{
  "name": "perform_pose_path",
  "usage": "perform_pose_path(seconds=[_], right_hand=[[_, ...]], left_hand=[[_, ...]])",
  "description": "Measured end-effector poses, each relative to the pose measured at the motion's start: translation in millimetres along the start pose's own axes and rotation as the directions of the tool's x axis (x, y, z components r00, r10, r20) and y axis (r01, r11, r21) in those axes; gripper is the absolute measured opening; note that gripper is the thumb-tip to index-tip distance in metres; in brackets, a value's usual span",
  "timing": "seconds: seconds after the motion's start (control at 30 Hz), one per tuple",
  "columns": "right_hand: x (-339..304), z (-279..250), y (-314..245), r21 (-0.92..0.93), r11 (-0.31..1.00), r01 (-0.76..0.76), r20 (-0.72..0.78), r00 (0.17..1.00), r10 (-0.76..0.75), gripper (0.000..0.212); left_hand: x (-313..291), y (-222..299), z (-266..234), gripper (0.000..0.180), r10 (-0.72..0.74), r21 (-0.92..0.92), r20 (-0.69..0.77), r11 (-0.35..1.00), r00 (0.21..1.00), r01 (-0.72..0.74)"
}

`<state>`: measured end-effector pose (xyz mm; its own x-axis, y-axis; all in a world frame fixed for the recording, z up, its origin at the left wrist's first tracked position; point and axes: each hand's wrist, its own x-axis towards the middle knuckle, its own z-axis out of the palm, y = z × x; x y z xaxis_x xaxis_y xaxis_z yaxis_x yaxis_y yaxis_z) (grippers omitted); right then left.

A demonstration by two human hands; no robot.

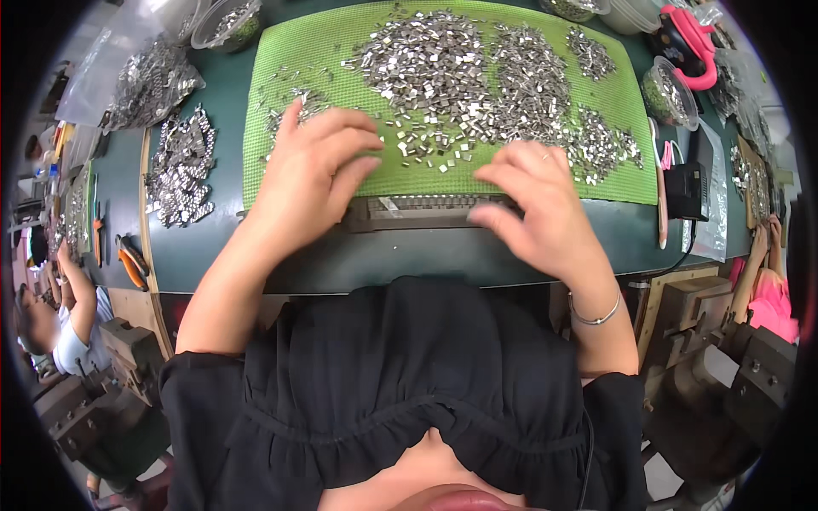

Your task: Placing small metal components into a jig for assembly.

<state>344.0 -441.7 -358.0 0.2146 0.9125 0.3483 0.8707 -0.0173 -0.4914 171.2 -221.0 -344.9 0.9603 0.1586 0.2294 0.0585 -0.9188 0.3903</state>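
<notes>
Small silvery metal pieces (439, 64) lie in loose heaps on a green textured mat (392, 183). My left hand (319, 166) is over the mat's near left part, fingers bent and spread; its thumb and forefinger tips are close but apart, with nothing visible between them. To the right, my right hand (541, 192) has thumb and forefinger apart, near the mat's front edge, and nothing shows in it. Between the hands, along that edge, lies a long dark fixture (409, 217) with a row of small metal pieces in it. My right hand hides its right end.
Linked metal strips (181, 166) are piled left of the mat, near a plastic bag (149, 85) of metal parts. Orange-handled pliers (130, 262) lie at the left. On the right are a clear tub (669, 94), a black adapter (688, 189) and a pink pen-like tool (662, 209). Other people work at both sides.
</notes>
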Motion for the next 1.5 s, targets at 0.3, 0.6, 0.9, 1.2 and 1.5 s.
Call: perform_pose_path(seconds=[0.3,0.6,0.9,1.2,1.5], right_hand=[[29,27,10,-0.235,0.969,-0.072,-0.009,0.997,0.072,0.005],[27,26,4,-0.253,0.967,-0.003,-0.061,0.998,-0.013,0.011],[4,39,-15,0.154,0.987,0.046,-0.195,0.981,-0.016,0.018],[0,33,-12,0.204,0.979,-0.021,-0.154,0.987,0.053,0.017],[31,34,-1,-0.155,0.988,-0.008,-0.009,1.000,0.007,0.002]], left_hand=[[25,-13,17,0.010,0.047,0.154,-0.032,0.987,0.998,-0.041],[27,-8,23,0.008,0.109,0.202,-0.082,0.975,0.991,-0.090],[33,-17,14,0.012,0.190,0.112,0.005,0.975,0.982,-0.190],[32,-15,25,0.007,0.251,0.120,-0.047,0.962,0.967,-0.244],[-5,30,31,0.006,0.002,-0.206,-0.024,0.979,1.000,-0.007]])
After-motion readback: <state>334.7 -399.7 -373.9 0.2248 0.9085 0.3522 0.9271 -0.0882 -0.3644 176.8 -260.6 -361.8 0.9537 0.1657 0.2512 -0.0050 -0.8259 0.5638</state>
